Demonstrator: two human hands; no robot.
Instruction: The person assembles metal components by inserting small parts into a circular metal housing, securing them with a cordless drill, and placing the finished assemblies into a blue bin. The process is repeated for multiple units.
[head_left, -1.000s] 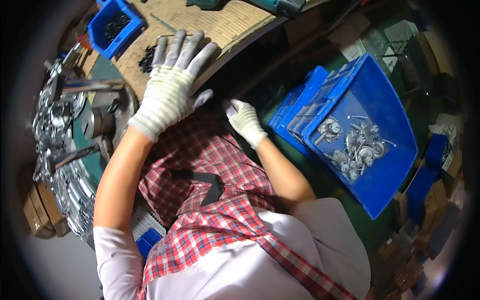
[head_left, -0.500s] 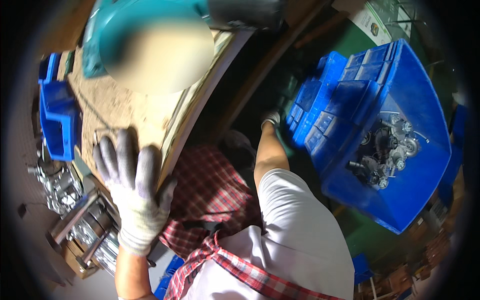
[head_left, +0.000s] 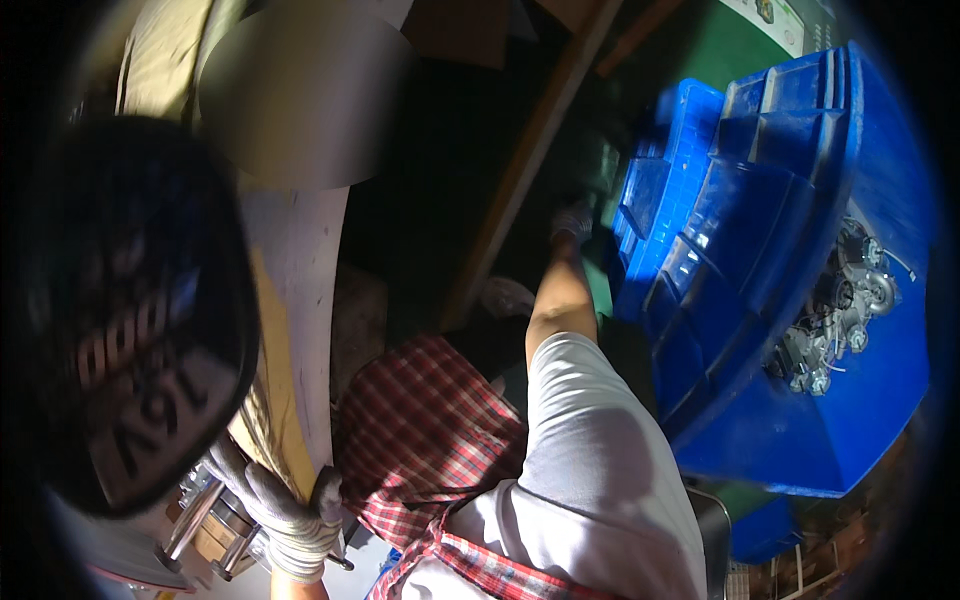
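Note:
My left hand (head_left: 285, 515), in a grey and white knit glove, rests on the edge of the wooden workbench (head_left: 290, 300) at the lower left, fingers hooked over the board. My right hand (head_left: 573, 222), also gloved, reaches down beside the big blue plastic crate (head_left: 760, 250), close to its ribbed wall; whether it grips anything is hidden in shadow. Inside the crate lies a heap of small metal parts (head_left: 835, 320). A red checked apron (head_left: 430, 440) covers my lap.
A large black rounded object (head_left: 140, 310) fills the left side close to the camera. Metal pieces (head_left: 215, 525) lie under the bench edge. A slanted wooden beam (head_left: 530, 160) runs under the bench. A second blue crate (head_left: 765, 530) sits at the lower right.
The view has tilted down and closer to the bench. My left hand slid from the bench top to its edge. My right arm stretched farther down beside the blue crate.

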